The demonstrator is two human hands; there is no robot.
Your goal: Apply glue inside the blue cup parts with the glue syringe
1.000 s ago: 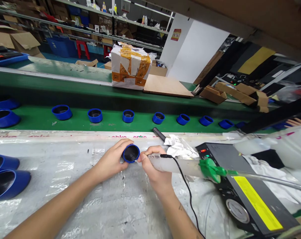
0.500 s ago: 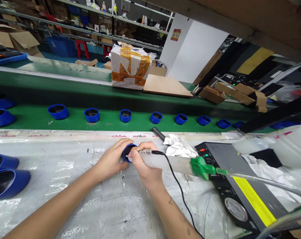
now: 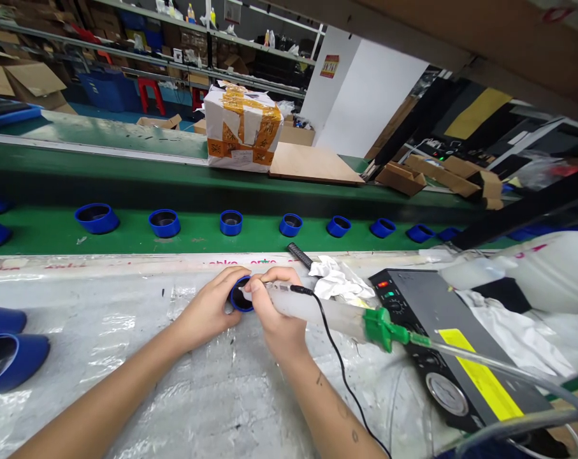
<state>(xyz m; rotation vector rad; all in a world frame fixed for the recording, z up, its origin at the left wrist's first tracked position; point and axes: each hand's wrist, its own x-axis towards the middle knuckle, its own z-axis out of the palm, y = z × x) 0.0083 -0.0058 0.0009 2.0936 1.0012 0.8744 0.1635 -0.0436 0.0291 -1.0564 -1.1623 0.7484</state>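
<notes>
My left hand is closed around the left side of a blue ring-shaped cup with a dark inside, tilted on the plastic-covered bench. In my right hand is a whitish glue-dispensing syringe, gripped near its front end, with the tip at the cup's opening. A green cap closes the syringe's back end, and a clear tube runs from it to the right. A black cable with a plug lies along the barrel and hangs down past my right forearm.
A row of blue cups stands on the green conveyor. Two more cups are at the bench's left. To the right are a dispenser box with a gauge, crumpled white cloth, a black strip and a white bottle.
The cups on the conveyor appear slightly further left, along with a small shift of the whole view. Both hands keep their hold, and the syringe tip stays at the cup's opening.
</notes>
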